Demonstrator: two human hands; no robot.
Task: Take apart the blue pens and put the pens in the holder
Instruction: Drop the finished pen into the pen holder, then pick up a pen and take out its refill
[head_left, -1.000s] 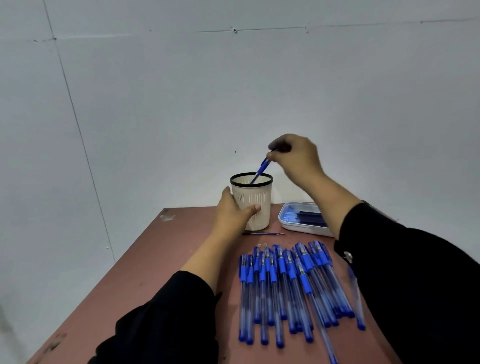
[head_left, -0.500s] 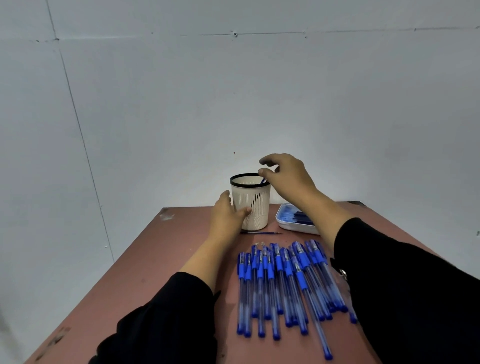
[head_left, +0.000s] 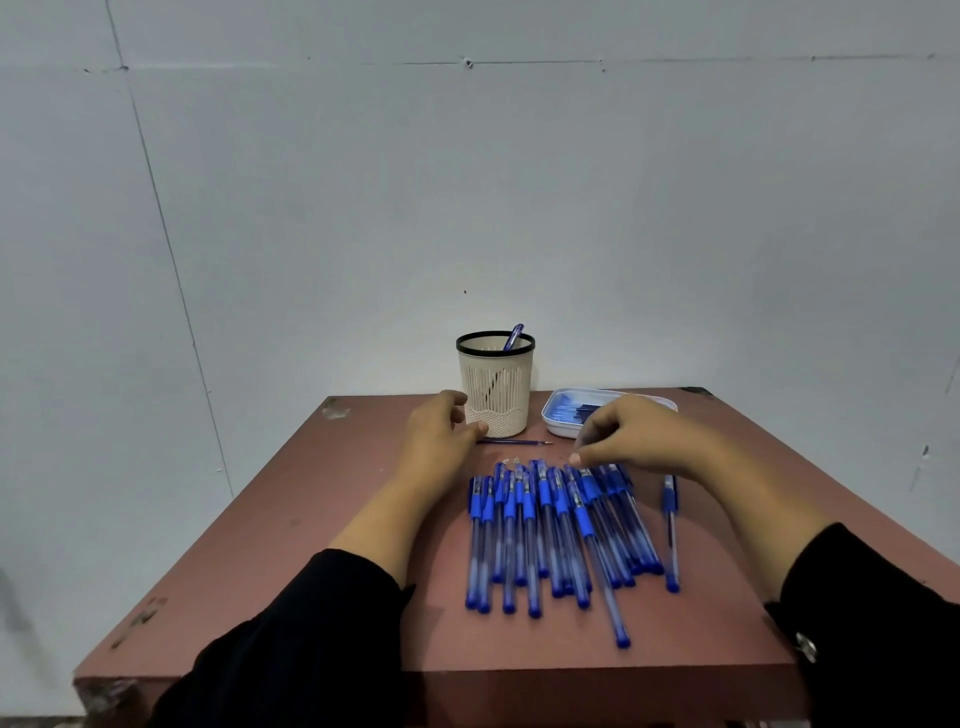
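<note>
Honestly there's nothing readable here. The blue pens (head_left: 550, 525) have little pale patches up near their grips that might be printing, but it's way too small and blurry to make out any brand or number. The holder (head_left: 496, 389) only has a slotted pattern and a wavy relief at the bottom, no lettering. The tray (head_left: 558, 423) looks plain too, and the wall behind has just seams and a few specks, no signs or labels.
</note>
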